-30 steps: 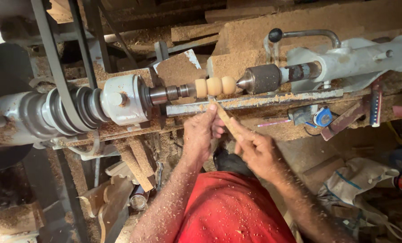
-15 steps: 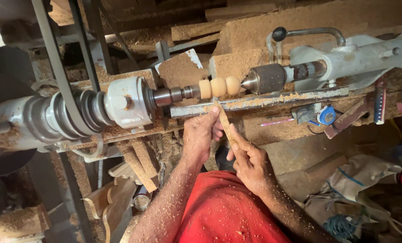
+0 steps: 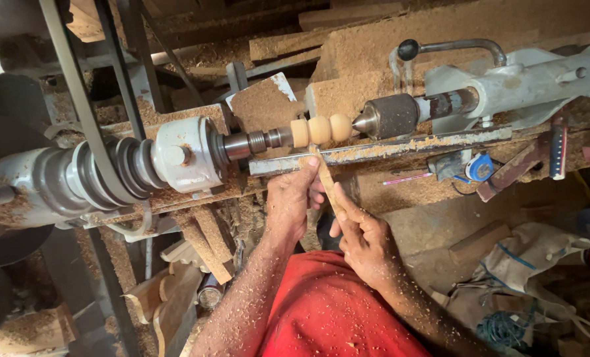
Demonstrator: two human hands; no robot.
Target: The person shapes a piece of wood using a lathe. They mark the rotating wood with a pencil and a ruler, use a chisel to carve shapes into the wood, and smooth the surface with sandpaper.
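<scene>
A pale wooden workpiece (image 3: 320, 129), turned into three rounded beads, is held on a lathe between the dark chuck (image 3: 252, 142) on one side and the pointed tailstock centre (image 3: 387, 117) on the other. Just beneath it, a long metal tool rest (image 3: 401, 147), coated with sawdust, is laid parallel to the piece. A slim wooden-handled tool (image 3: 326, 182) is propped across this rest, its tip brought up against the underside of the beads. The tool is gripped by both hands: the left hand (image 3: 288, 205) is curled shut around its upper part, thumb and fingers pressed to the rest, while the right hand (image 3: 368, 241) is closed over the lower end of the handle, forefinger laid along it. Both forearms are flecked with wood shavings, and a red shirt (image 3: 338, 311) is seen below. Further left, a grey headstock (image 3: 183, 155) with a stepped pulley (image 3: 90, 175) and a drive belt (image 3: 77, 99) is seen. A blue tape measure (image 3: 481, 167) is lying beyond the rest to the right.
</scene>
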